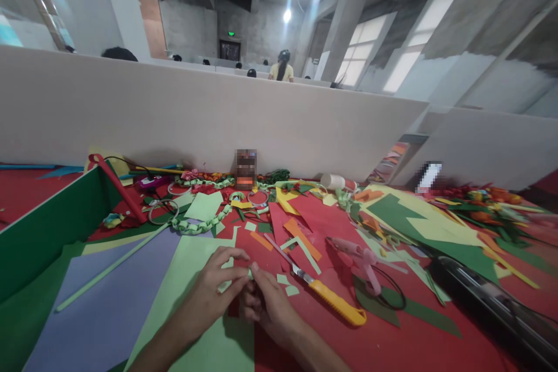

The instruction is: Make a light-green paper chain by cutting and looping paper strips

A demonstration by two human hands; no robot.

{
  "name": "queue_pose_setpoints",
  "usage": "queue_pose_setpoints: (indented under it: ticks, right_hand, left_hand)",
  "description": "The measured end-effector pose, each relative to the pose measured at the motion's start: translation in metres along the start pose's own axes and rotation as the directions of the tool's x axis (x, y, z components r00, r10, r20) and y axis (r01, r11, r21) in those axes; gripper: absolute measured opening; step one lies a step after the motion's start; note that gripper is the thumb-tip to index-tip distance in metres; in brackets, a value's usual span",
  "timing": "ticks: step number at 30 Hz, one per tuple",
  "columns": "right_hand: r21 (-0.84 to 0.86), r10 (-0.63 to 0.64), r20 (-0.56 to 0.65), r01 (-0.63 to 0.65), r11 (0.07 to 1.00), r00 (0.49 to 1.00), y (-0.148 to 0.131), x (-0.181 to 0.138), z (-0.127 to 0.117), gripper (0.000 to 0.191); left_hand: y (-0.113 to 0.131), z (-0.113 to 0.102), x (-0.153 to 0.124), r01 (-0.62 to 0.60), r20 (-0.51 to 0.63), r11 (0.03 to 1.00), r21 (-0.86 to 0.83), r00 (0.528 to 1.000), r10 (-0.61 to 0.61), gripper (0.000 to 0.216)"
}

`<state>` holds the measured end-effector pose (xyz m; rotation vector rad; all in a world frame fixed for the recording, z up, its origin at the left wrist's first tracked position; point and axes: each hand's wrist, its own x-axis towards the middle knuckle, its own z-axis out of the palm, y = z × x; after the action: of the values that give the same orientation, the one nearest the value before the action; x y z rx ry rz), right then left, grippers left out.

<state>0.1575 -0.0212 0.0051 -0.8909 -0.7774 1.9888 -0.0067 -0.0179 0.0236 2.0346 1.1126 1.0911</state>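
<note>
My left hand and my right hand meet low in the middle of the view, fingers pinched together on a small strip of light green paper. They work over a large light green sheet lying on the red table. A yellow-handled utility knife lies just right of my right hand, blade pointing away. A green paper chain curls beyond the hands.
A pink glue gun with a black cord lies to the right. Green, red and yellow paper scraps cover the table. A green box wall stands at left, a black cylinder at right. A beige partition backs the table; people sit beyond.
</note>
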Motion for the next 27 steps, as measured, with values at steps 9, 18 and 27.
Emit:
queue_pose_setpoints:
  ticks: [9,18,27]
  right_hand:
    - [-0.142,-0.131,-0.043,0.124,0.982,0.99,0.004,0.006,-0.003,0.064]
    - [-0.242,-0.224,-0.017,0.214,0.947,0.974,0.011,0.011,-0.011,0.061]
    - [-0.264,-0.278,0.016,0.273,0.925,0.96,0.012,0.011,-0.011,0.049]
  left_hand:
    - [-0.01,0.007,0.004,0.035,-0.121,0.995,-0.092,0.992,-0.047,0.013]
    - [-0.008,0.007,0.004,0.059,-0.093,0.993,-0.101,0.993,-0.069,0.014]
    - [-0.008,0.008,0.004,0.111,-0.077,0.98,-0.162,0.989,-0.125,0.012]
